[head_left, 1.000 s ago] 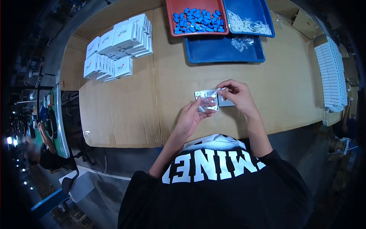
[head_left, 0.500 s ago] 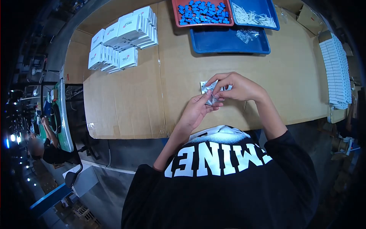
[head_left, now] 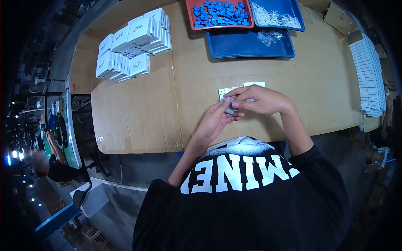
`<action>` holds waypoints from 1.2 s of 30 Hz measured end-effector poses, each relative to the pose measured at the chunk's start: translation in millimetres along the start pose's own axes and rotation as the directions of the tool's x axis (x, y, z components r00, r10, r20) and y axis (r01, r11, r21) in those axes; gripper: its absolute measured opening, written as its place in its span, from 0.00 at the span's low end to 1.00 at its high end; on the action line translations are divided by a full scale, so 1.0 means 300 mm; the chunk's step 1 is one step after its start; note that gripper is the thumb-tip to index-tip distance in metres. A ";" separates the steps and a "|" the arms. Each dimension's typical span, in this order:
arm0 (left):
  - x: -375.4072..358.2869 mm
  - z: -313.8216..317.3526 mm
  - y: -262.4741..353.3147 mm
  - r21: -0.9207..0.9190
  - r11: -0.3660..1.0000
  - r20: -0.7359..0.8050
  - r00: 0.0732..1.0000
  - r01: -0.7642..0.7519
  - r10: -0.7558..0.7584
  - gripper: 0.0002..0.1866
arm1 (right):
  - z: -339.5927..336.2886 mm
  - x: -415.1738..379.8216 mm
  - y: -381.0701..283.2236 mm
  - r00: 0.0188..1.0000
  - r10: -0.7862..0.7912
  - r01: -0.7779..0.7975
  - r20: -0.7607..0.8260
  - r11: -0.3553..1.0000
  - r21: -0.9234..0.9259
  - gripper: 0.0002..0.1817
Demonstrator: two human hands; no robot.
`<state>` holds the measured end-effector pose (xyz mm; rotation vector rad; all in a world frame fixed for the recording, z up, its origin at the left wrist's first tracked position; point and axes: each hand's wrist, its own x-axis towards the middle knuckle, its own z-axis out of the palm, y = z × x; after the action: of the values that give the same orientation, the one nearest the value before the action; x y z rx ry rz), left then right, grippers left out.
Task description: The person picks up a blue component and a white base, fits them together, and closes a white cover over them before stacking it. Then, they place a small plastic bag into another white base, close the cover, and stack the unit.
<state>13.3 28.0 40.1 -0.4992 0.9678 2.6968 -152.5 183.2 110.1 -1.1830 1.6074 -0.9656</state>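
Half-curled, our left hand (head_left: 212,123) and right hand (head_left: 263,100) pinch a clear packet (head_left: 229,111). White boxes (head_left: 140,31) stand at ten o'clock.

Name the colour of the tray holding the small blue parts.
The tray is red, seen best in the head view.

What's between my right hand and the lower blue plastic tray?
The head view shows a white rectangular item, partly hidden by your right hand, then bare brown cardboard before the tray.

The person's left hand (head_left: 212,122) and right hand (head_left: 264,101) pinch a small clear bag (head_left: 230,111) above the cardboard (head_left: 138,113). Farther off are a red tray (head_left: 191,17) of blue pieces (head_left: 218,15) and stacked white boxes (head_left: 140,32).
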 end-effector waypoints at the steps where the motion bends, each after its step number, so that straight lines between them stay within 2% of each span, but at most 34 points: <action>1: 0.001 0.001 -0.001 0.011 1.000 0.004 1.000 -0.010 0.010 0.23 | 0.010 0.003 0.005 1.000 0.011 -0.010 0.028 1.000 -0.026 0.15; 5: 0.005 0.014 0.009 0.007 1.000 0.000 1.000 0.011 -0.011 0.23 | -0.007 -0.013 0.004 1.000 -0.004 0.004 -0.010 0.999 -0.044 0.16; 7: 0.002 0.008 -0.004 0.014 1.000 -0.067 0.998 0.009 -0.008 0.23 | -0.010 -0.017 0.009 0.997 -0.065 0.064 -0.040 0.997 -0.030 0.17; 9: 0.007 -0.005 -0.012 0.027 1.000 -0.046 0.999 0.012 -0.010 0.23 | 0.001 -0.006 0.023 0.997 -0.060 0.058 -0.052 0.998 -0.034 0.16; 11: 0.010 -0.007 -0.018 0.088 0.996 -0.050 0.999 0.003 0.001 0.24 | 0.008 0.002 0.027 0.984 0.069 -0.075 0.167 0.997 0.034 0.16; 12: 0.009 -0.004 -0.020 0.095 0.995 -0.037 0.999 0.000 0.003 0.24 | 0.003 0.001 0.032 0.981 0.012 -0.008 0.192 1.000 -0.021 0.16; 13: 0.008 -0.002 -0.021 0.109 0.994 -0.042 0.999 -0.008 0.012 0.24 | -0.001 -0.003 0.039 0.983 0.011 -0.006 0.182 1.000 -0.030 0.16; 15: 0.007 -0.003 -0.019 0.131 0.991 -0.037 0.999 -0.024 0.029 0.24 | -0.014 -0.009 0.045 0.988 -0.111 0.122 0.107 0.988 -0.099 0.16; 16: 0.005 -0.005 -0.020 0.129 0.992 -0.053 0.998 -0.007 0.014 0.25 | -0.036 -0.019 0.032 0.995 -0.082 0.083 0.051 0.996 -0.019 0.15; 17: 0.005 -0.010 -0.022 0.126 0.992 -0.069 0.998 0.008 0.000 0.25 | -0.071 -0.025 0.043 0.995 -0.088 0.090 0.045 0.996 -0.030 0.15; 18: 0.008 -0.021 -0.027 0.141 0.990 -0.069 0.998 0.016 -0.007 0.26 | -0.123 -0.028 0.063 0.994 -0.062 0.063 -0.092 0.998 0.013 0.15; 19: 0.006 -0.021 -0.025 0.150 0.989 -0.061 0.998 0.007 0.003 0.26 | -0.184 -0.029 0.078 0.974 -0.032 0.046 -0.225 0.997 0.060 0.15; 21: -0.001 -0.018 -0.021 0.057 0.998 -0.056 0.998 0.003 0.000 0.27 | -0.336 -0.025 0.085 0.892 -0.013 -0.062 -0.451 0.987 -0.150 0.12; 23: -0.012 -0.013 -0.023 0.071 0.997 -0.052 0.999 -0.004 0.008 0.25 | -0.489 -0.003 0.149 0.709 -0.110 -0.180 -0.697 0.927 -0.330 0.10; 25: -0.017 -0.014 -0.029 0.175 0.984 -0.071 0.997 -0.014 0.027 0.23 | -0.628 0.022 0.219 0.546 -0.118 -0.256 -0.829 0.919 -0.299 0.11; 27: -0.018 -0.030 -0.043 0.171 0.984 -0.047 0.998 -0.042 0.051 0.23 | -0.759 0.062 0.323 0.433 -0.130 -0.400 -0.892 0.859 -0.319 0.13; 31: -0.037 -0.008 -0.029 0.188 0.977 -0.072 0.991 -0.101 0.116 0.22 | -0.866 0.134 0.401 0.362 -0.096 -0.577 -0.927 0.758 -0.304 0.16; 33: -0.051 0.004 -0.016 0.173 0.978 -0.076 0.989 -0.114 0.129 0.22 | -0.875 0.167 0.439 0.366 -0.111 -0.619 -0.924 0.712 -0.331 0.17; 35: -0.063 0.006 -0.009 0.159 0.981 -0.086 0.988 -0.111 0.126 0.23 | -0.872 0.195 0.482 0.322 -0.258 -0.667 -0.911 0.621 -0.412 0.17; 36: -0.069 0.004 -0.005 0.138 0.986 -0.097 0.989 -0.096 0.110 0.23 | -0.875 0.196 0.478 0.356 -0.230 -0.663 -0.906 0.621 -0.418 0.15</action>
<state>32.5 27.9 48.3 -0.5826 1.2245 2.6954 -449.7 181.6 42.6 -0.7506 3.3250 -0.7354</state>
